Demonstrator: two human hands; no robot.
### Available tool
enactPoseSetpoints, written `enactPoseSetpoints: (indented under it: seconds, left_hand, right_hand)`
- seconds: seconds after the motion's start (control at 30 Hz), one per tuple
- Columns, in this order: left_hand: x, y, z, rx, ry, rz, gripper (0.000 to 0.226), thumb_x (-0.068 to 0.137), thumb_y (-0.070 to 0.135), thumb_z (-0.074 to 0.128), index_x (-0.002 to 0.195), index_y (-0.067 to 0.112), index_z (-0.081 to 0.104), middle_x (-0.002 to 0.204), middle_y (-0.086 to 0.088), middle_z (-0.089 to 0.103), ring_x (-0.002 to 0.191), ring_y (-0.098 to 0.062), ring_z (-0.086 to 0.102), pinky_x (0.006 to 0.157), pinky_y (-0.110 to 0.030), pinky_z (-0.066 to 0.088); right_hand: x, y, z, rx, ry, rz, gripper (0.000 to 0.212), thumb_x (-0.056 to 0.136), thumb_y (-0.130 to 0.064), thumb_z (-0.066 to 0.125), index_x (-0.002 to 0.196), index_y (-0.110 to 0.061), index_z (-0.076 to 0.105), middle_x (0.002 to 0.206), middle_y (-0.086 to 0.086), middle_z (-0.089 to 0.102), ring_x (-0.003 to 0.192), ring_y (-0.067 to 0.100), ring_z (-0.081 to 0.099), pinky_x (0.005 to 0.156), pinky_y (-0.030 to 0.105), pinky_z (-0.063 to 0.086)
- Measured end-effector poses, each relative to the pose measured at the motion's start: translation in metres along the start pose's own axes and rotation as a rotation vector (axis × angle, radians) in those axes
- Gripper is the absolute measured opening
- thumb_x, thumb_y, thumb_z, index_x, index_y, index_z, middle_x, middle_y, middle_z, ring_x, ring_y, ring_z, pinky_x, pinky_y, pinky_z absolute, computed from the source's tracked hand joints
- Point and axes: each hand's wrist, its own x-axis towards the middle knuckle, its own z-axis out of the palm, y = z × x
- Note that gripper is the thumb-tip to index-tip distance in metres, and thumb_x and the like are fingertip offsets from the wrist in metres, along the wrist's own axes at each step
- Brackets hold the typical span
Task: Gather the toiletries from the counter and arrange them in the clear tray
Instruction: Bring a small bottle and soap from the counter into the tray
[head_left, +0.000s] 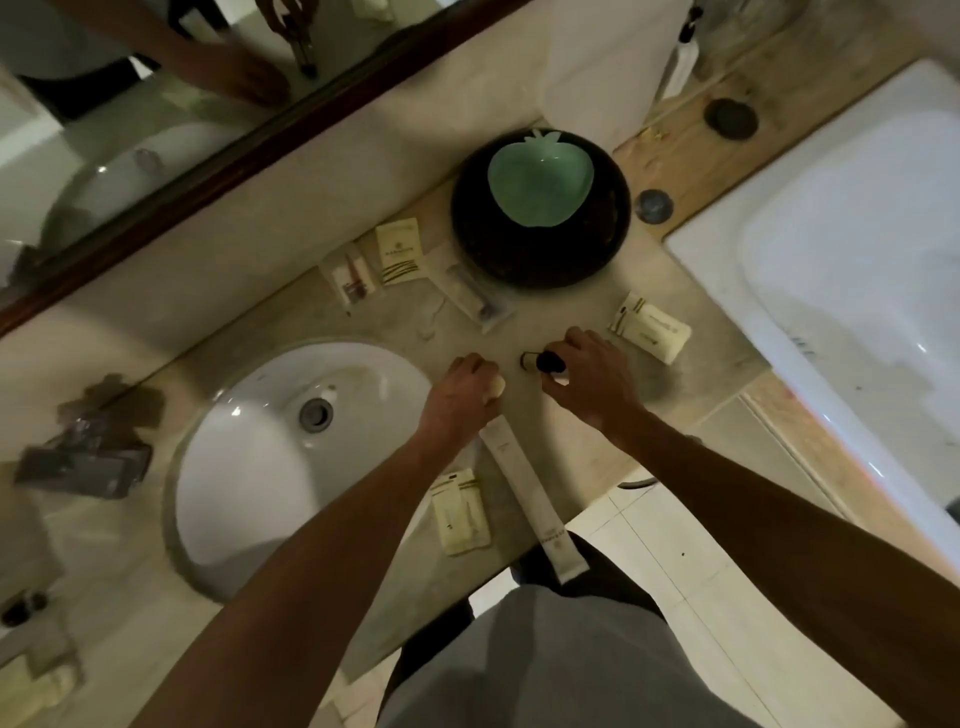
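My left hand (465, 387) is closed around a small pale soap bar (496, 388) on the counter, just right of the sink. My right hand (587, 379) grips a small bottle with a black cap (545, 362) lying on the counter. Cream sachets lie around: one (649, 326) right of my right hand, one (399, 251) near the mirror, one (461, 512) by the counter's front edge. A long white packet (530, 504) reaches over the front edge. Two clear-wrapped items (349, 278) (475, 296) lie behind my hands. A green apple-shaped dish (540, 179) sits inside a dark round bowl (467, 218).
A white oval sink (249, 467) is set into the counter on the left. A mirror with a dark wood frame (208, 171) runs along the back. A white bathtub (857, 270) stands to the right. A dark packet (85, 457) lies left of the sink.
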Motion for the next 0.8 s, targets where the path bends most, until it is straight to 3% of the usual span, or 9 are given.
enactPoseSetpoints:
  seconds: [0.23,0.43,0.53,0.63,0.73,0.8]
  left_hand:
    - [-0.082,-0.073,-0.029,-0.096,0.108,-0.126,0.046,0.082,0.03,0.072,0.122,0.017,0.056,0.12,-0.002,0.058,0.109,-0.022,0.053,0.082,-0.036,0.049]
    - [-0.221,-0.171,-0.059,-0.045,0.267,-0.284,0.044,0.08,0.041,0.073,0.116,0.019,0.059,0.112,0.0,0.061,0.094,-0.019,0.062,0.073,-0.035,0.054]
    - [-0.309,-0.232,-0.072,-0.143,0.341,-0.368,0.041,0.079,0.041,0.074,0.111,0.019,0.062,0.105,0.003,0.062,0.083,-0.016,0.063,0.066,-0.034,0.054]
    - [-0.385,-0.284,-0.083,-0.253,0.409,-0.466,0.039,0.08,0.038,0.074,0.113,0.021,0.063,0.11,0.006,0.06,0.081,-0.01,0.06,0.069,-0.031,0.053]
    - [-0.452,-0.335,-0.086,-0.309,0.459,-0.542,0.038,0.079,0.033,0.073,0.114,0.024,0.062,0.115,0.007,0.058,0.087,-0.011,0.061,0.073,-0.03,0.052]
    - [-0.492,-0.366,-0.086,-0.342,0.48,-0.587,0.04,0.078,0.031,0.073,0.115,0.025,0.061,0.118,0.007,0.056,0.088,-0.012,0.061,0.073,-0.03,0.052]
  right_hand:
    - [-0.004,-0.105,0.018,0.066,-0.069,-0.144,0.033,0.08,-0.037,0.071,0.105,-0.016,0.067,0.096,0.003,0.06,0.082,0.021,0.055,0.069,0.03,0.037]
    - [-0.027,-0.263,0.055,0.093,-0.098,-0.338,0.035,0.075,-0.037,0.072,0.102,-0.016,0.067,0.093,0.001,0.065,0.079,0.023,0.062,0.066,0.03,0.043]
    - [-0.051,-0.357,0.083,0.119,-0.158,-0.415,0.037,0.075,-0.04,0.071,0.105,-0.019,0.066,0.096,0.0,0.068,0.081,0.023,0.064,0.069,0.03,0.047]
    - [-0.078,-0.442,0.106,0.158,-0.202,-0.454,0.037,0.078,-0.041,0.07,0.11,-0.023,0.066,0.101,-0.004,0.069,0.085,0.019,0.065,0.074,0.031,0.05]
    - [-0.101,-0.519,0.128,0.215,-0.232,-0.517,0.028,0.079,-0.035,0.07,0.105,-0.024,0.067,0.097,-0.006,0.07,0.082,0.015,0.065,0.07,0.024,0.045]
    - [-0.113,-0.563,0.143,0.217,-0.252,-0.571,0.028,0.079,-0.034,0.071,0.104,-0.024,0.066,0.096,-0.006,0.071,0.082,0.014,0.065,0.07,0.027,0.052]
